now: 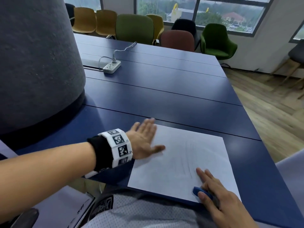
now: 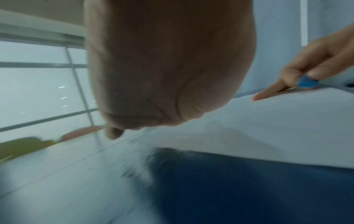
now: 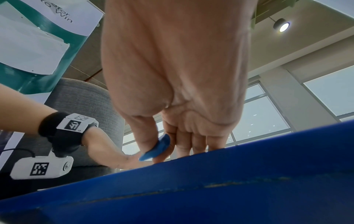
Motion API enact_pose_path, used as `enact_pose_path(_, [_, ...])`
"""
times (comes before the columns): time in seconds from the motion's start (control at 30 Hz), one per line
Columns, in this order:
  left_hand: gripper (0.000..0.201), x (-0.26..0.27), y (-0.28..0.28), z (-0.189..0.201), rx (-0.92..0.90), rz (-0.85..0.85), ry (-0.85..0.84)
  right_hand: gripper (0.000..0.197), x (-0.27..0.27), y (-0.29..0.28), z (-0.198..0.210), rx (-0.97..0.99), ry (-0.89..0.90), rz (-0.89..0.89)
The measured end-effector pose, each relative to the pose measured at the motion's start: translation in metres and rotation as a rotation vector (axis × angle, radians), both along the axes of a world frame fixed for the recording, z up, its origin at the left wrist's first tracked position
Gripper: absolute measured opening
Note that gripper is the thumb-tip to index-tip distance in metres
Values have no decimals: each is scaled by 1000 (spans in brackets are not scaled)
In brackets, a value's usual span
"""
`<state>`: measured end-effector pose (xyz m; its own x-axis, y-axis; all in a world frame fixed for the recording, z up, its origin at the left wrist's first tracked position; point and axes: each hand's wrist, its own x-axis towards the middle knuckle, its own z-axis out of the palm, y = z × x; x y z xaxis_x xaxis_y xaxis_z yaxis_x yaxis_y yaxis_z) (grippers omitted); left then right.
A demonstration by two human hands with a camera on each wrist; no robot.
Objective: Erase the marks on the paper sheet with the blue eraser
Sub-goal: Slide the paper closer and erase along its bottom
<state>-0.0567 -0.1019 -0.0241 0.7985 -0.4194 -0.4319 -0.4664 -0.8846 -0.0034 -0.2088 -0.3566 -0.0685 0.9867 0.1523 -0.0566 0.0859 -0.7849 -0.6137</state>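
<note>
Nearest to us, the right hand (image 1: 218,196) lies at the near right corner of the paper sheet (image 1: 172,162), with the blue eraser (image 1: 201,192) pinched between the thumb and the side of the index finger; the remaining fingers (image 1: 204,176) are stretched out flat along the paper. We note in the right wrist view that the eraser (image 3: 157,147) sits edge-on against the thumb, its lower end down near the sheet, though we cannot tell from that angle whether it touches. The sheet lies at the near edge of the dark blue table (image 1: 181,96), slightly rotated, and carries faint grey pencil marks (image 1: 189,160) running down its middle toward the right hand. Across the sheet, the left hand (image 1: 144,137) lies flat with fingers straight and spread, holding nothing; its thumb rests on the left part of the paper and its fingertips reach past the far left corner onto the table. That hand is blurred. A white band with black square markers (image 1: 119,145) over a black cuff sits on the left wrist. Farther back we record a white power strip (image 1: 111,66) with its cable on the table, a large grey upholstered form (image 1: 37,55) at the left, and a row of chairs (image 1: 134,28) in yellow, green, red and black before the windows.
</note>
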Motion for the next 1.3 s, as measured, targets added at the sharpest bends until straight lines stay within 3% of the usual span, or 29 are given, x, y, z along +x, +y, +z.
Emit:
enact_pose_path(0.1, [80,-34,-22,0,-71,-382,89,60,0,1,0,46,-7,-19])
enact_pose_path(0.17, [79,-51,-24,-9,-58,-457,122,59,0,1,0,35,-25,-18])
enact_pose_path(0.23, [80,-51,-14,-17,-34,-376,99,56,1,-1,-3,26,14,-13])
enact_pose_path(0.3, [85,-36,1,-17,22,-190,59,69,0,-2,-3,24,1,12])
enact_pose_path(0.4, [92,-10,15,-12,77,77,17,68,0,-3,-2,19,14,7])
enact_pose_path(0.47, [92,-6,12,-10,76,32,-4,73,0,-2,-1,13,-5,9])
enact_pose_path(0.6, [86,-24,-11,-14,-37,-282,108,73,-1,1,4,-9,15,-10])
enact_pose_path(0.63, [87,-21,-13,-15,-39,-249,100,76,-2,2,6,-15,9,-9])
enact_pose_path(0.77, [97,9,-12,-4,9,56,2,55,-1,3,9,-8,41,2])
enact_pose_path(0.9, [107,18,-15,12,42,-37,91,46,0,3,14,-38,63,15])
enact_pose_path(1.03, [121,24,-18,15,47,-70,69,3,8,4,53,-129,42,27])
enact_pose_path(1.2, [136,25,-19,18,53,-72,74,16,59,10,106,-223,-87,93])
enact_pose_path(1.3, [140,24,-18,19,64,-89,55,18,104,22,107,-264,-84,155])
